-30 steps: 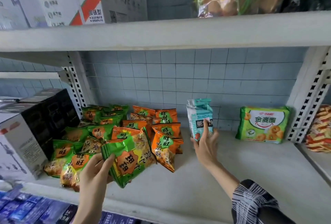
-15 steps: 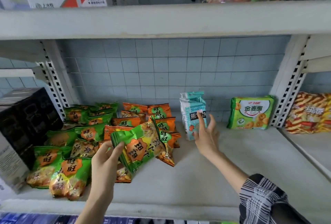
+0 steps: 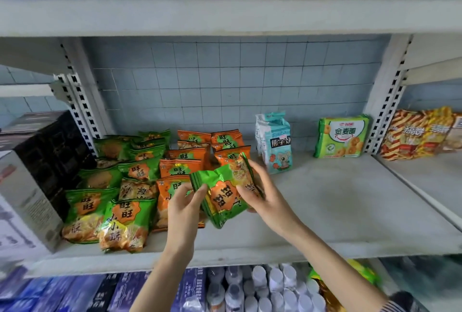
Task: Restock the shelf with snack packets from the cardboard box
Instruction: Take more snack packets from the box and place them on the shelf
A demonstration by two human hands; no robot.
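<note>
Holding a thin stack of green packets (image 3: 225,196) in both hands, low over the shelf board (image 3: 337,211) and near its front edge, just in front of the orange packets (image 3: 180,166) lying there. Hard to tell whether the lower corner of the stack touches the board.

Slanting, with the long axis running from lower left by the shelf front to upper right toward the tiled back wall. Tilted face-up to the camera, printed characters turned upside down, cracker picture at the far upper end, one crimped seam pointing up and left.

Pinching that crimped seam with the left hand (image 3: 185,204), thumb and fingertips closed together on the foil. Wrapping the right edge with the right hand (image 3: 265,194), fingers curled behind the stack and thumb laid across its front.

Lying flat to the left, a green pile (image 3: 100,179) of the same snack, beside a black box (image 3: 45,161). Standing upright behind the right hand, a teal bear packet (image 3: 275,142); leaning further right, well apart, a green biscuit pack (image 3: 342,137).
</note>
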